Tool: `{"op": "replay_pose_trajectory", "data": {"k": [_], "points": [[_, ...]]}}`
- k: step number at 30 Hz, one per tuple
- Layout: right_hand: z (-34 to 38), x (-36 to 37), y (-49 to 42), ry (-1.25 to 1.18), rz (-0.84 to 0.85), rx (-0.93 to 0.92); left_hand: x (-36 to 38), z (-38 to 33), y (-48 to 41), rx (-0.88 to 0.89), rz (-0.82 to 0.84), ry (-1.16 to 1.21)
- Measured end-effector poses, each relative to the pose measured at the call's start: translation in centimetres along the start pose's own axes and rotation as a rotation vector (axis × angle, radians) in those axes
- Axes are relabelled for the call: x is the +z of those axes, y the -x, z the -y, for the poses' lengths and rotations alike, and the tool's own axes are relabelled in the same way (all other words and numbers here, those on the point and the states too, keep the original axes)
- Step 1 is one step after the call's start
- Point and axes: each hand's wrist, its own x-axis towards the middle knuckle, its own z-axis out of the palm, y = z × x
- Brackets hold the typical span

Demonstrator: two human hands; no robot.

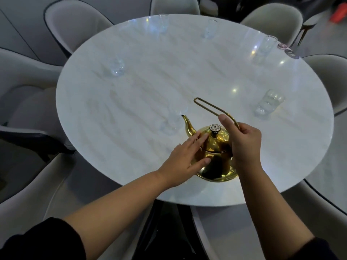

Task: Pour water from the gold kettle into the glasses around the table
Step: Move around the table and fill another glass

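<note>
Kettle (pixel 216 158) sits on the near edge of the round table (pixel 131 166), directly in front of the person, between both hands. Its spout (pixel 187 124) points away and to the left, toward a glass (pixel 173 121) that stands just beyond the spout tip, perhaps touching it; motion blur makes that hard to judge. The wire handle (pixel 212 107) rises from the right side of the body and leans back over the lid knob (pixel 215 128), its long loop running up and to the left, roughly in line with the spout.

The right hand (pixel 244 141) is closed around the lower leg of the handle, thumb up along the wire. The left hand (pixel 189 156) lies flat and open against the left flank of the body, fingers spread toward the lid, steadying rather than gripping.

The pour axis runs from the right hand through the lid to the spout, and the nearest glass already lies on that line. So tipping forward and left about the right-hand grip should deliver water there, with the left hand likely keeping the lid seated.

Other glasses stand well apart around the rim: one at right (pixel 268 104), one at left (pixel 117 67), and three along the far edge (pixel 160 23), (pixel 209 29), (pixel 263 49). Those would call for lifting and carrying the kettle. Whether any glass holds water cannot be told.
</note>
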Motion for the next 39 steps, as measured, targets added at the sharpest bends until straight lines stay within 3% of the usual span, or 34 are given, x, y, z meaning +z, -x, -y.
{"op": "replay_pose_trajectory", "data": {"k": [14,39], "points": [[1.5,3.8,-6.7,0.249,0.064,-0.021,-3.1,2.2,-5.3,-0.029,0.043,0.078],[3.3,6.3,-8.8,0.589,0.187,-0.132,-3.8,2.6,-6.3,-0.075,0.030,0.267]]}}
